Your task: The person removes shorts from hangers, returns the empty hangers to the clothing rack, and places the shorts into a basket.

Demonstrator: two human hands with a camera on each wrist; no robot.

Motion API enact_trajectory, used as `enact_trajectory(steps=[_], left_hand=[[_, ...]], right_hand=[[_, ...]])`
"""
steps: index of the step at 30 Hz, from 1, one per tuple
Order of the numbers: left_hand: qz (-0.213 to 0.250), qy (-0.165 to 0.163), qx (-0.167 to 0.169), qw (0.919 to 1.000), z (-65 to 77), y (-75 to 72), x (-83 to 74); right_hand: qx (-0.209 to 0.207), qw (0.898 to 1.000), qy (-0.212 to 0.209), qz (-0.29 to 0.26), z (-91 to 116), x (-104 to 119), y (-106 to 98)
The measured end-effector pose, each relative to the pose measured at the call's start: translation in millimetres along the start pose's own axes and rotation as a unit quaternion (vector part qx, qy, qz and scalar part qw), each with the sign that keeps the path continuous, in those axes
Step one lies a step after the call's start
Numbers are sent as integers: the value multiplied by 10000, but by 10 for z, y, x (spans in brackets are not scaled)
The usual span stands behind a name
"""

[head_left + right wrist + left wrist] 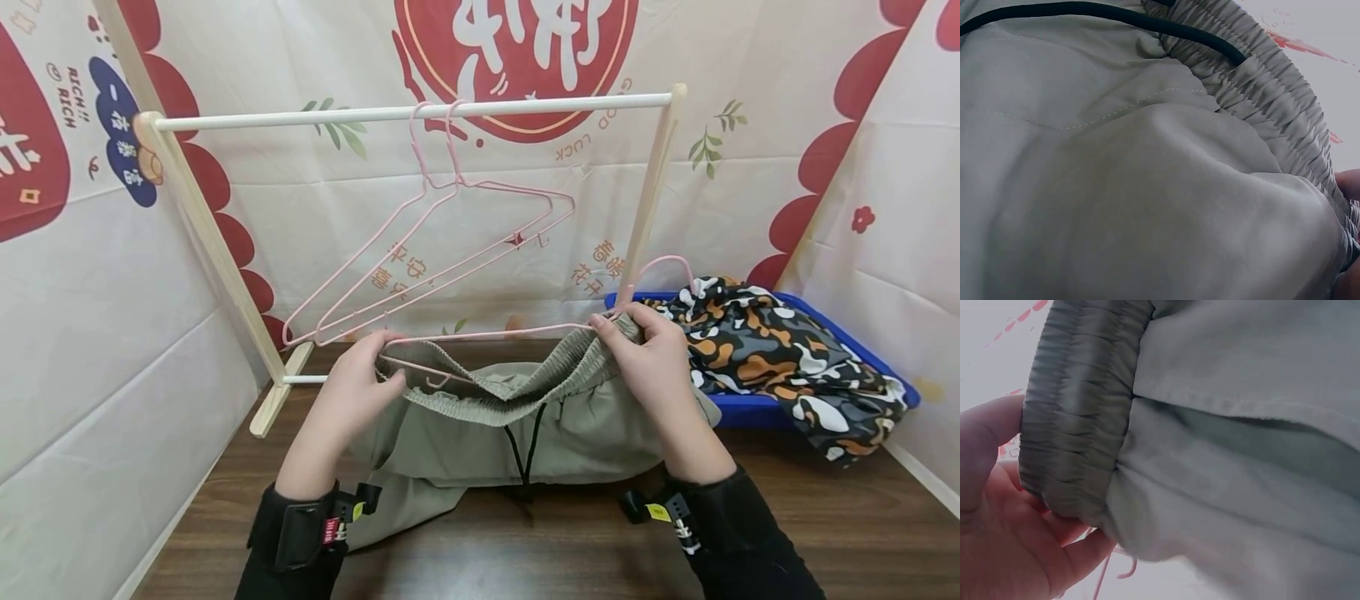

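Observation:
Grey-green pants [487, 450] with a gathered elastic waistband [1079, 406] and a black drawstring [1116, 17] are held up by both hands, waist opening upward. My left hand [348, 392] grips the left end of the waistband. At its right end, my right hand [652, 354] pinches the waistband between thumb and fingers. A pink hanger [517, 332] spans the waist opening from hand to hand, its lower bar and a small hook partly inside the pants. Cloth hides most of the right hand in the right wrist view.
Two pink hangers [442, 187] hang on the white rail [300, 119] of a wooden rack behind the pants. To the right, a blue tray [750, 412] holds camouflage-patterned clothing [780, 350], which spills over its front edge. All stand on a brown wood-grain tabletop [570, 550].

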State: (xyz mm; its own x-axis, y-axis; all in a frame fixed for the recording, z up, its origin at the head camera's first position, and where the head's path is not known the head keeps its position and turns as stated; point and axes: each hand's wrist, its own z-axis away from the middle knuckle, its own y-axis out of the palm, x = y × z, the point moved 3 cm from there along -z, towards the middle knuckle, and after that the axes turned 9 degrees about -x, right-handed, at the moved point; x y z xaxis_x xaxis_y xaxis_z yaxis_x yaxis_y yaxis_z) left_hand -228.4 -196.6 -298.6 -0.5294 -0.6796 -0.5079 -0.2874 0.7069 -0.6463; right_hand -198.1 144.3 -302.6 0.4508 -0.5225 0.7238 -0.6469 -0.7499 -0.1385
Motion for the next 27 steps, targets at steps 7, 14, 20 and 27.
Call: enact_trajectory(steps=[7, 14, 20, 27], left_hand=[[481, -233, -21, 9986, 9, 6, 52], [618, -197, 37, 9979, 24, 26, 20], [437, -61, 68, 9990, 21, 47, -33], [-446, 178, 137, 9988, 46, 49, -78]], right_hand=[[-60, 10000, 31, -50, -10, -22, -17], [163, 9998, 137, 1, 9, -12, 22], [209, 9997, 0, 88, 21, -11, 55], [336, 9992, 33, 224, 36, -14, 81]])
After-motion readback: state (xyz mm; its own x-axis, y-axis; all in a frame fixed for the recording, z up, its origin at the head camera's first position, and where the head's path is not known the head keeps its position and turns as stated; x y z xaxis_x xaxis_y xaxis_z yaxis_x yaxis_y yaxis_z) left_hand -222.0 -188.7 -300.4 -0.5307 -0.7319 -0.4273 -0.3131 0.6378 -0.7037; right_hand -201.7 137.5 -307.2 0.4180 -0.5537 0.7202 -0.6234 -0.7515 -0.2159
